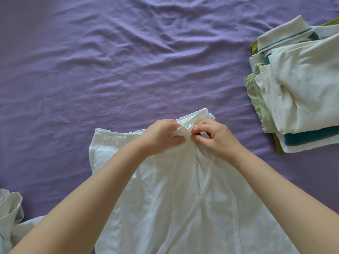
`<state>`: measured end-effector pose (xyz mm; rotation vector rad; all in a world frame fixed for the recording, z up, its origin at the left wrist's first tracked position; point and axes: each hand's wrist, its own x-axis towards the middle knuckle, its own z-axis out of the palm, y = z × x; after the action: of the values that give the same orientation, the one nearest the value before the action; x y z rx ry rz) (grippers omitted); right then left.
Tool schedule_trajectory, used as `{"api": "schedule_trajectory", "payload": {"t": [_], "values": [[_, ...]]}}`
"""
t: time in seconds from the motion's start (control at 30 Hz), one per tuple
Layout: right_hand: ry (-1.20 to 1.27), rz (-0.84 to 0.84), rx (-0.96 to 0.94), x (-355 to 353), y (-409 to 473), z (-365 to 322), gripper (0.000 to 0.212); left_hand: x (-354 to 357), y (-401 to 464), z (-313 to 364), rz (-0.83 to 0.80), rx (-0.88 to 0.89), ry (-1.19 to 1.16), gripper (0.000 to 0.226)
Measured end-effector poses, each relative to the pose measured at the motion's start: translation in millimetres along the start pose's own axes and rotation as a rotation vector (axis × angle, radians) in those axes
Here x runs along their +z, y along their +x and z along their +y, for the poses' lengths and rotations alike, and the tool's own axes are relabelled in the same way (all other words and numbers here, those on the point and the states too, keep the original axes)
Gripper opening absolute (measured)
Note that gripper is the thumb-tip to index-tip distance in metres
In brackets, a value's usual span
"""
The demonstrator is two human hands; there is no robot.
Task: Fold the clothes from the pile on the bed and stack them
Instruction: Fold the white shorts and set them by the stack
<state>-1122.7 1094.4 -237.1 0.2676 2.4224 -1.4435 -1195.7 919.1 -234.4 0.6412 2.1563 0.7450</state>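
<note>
White drawstring garment (pixel 165 189) spread flat bottom center, waistband bunched up top. Folded stack (pixel 297 88) far right, crumpled white pile (pixel 9 213) lower left.

surface: bed sheet (pixel 128 57) | colour: lilac purple | state: creased all over (soft even light) | fills the view

No text, label or number can be read anywhere (only plain fabric).
</note>
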Motion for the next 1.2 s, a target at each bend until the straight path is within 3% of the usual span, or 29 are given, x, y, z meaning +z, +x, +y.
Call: {"api": "schedule_trajectory", "payload": {"t": [0.17,0.27,0.37,0.47,0.57,0.63,0.7,0.83,0.97,1.2], "values": [[0.036,-0.062,0.011,-4,4,2,0.012,1,3,4,0.051,-0.064,-0.102,0.009],[0.054,-0.059,0.015,-5,4,2,0.011,1,3,5,0.062,-0.177,-0.264,0.025],[-0.013,-0.039,0.012,-6,4,3,0.015,-2,3,7,-0.018,-0.249,-0.35,0.018],[-0.076,-0.053,0.008,-5,3,1,0.025,-4,7,11,-0.079,-0.224,-0.034,0.025],[-0.123,-0.052,0.005,-2,1,-6,0.042,-2,2,17,0.004,-0.181,0.258,0.036],[-0.176,-0.057,-0.002,-2,0,-9,0.04,-1,-7,16,0.101,-0.178,0.16,0.033],[-0.237,-0.042,0.004,-2,1,-12,0.023,-3,-15,14,0.169,-0.183,0.056,0.025],[-0.331,0.11,0.059,4,7,-15,0.023,-3,-26,17,0.19,-0.108,0.041,0.017],[-0.426,0.096,0.068,10,9,-19,0.01,9,-33,23,0.241,-0.109,0.042,0.011],[-0.44,0.064,0.014,15,17,-25,0.017,19,-32,24,0.445,-0.148,0.077,0.012]]}}
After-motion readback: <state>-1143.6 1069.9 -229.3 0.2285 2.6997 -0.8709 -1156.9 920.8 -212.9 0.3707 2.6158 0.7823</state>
